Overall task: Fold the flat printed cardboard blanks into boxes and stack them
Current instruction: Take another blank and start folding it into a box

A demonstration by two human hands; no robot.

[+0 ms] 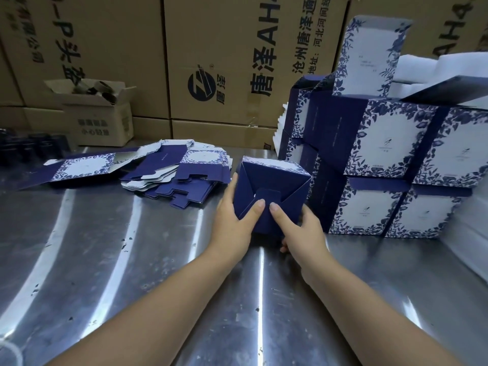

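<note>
Now both hands hold one dark blue box (286, 178) in the middle of the frame, low over the shiny metal table (118, 260). The box is tipped so its folded bottom flaps face the camera. The left hand (232, 223) grips the left side of the box, with its thumb pressed on the flaps. The right hand (303, 231) grips the right side, and its thumb presses on the flaps too. The two thumbs sit close together, almost touching.

Just to the right of the box, a stack of folded boxes (383, 159) with blue leaves and white fronts stands on the table. One more box (369, 54) stands open on top of the stack. To the left of the held box lies a messy pile of flat blanks (174, 178). Big brown cartons (211, 62) fill the back. A small open carton (103, 117) sits at the upper left. White foam (435, 70) shows at the upper right.
</note>
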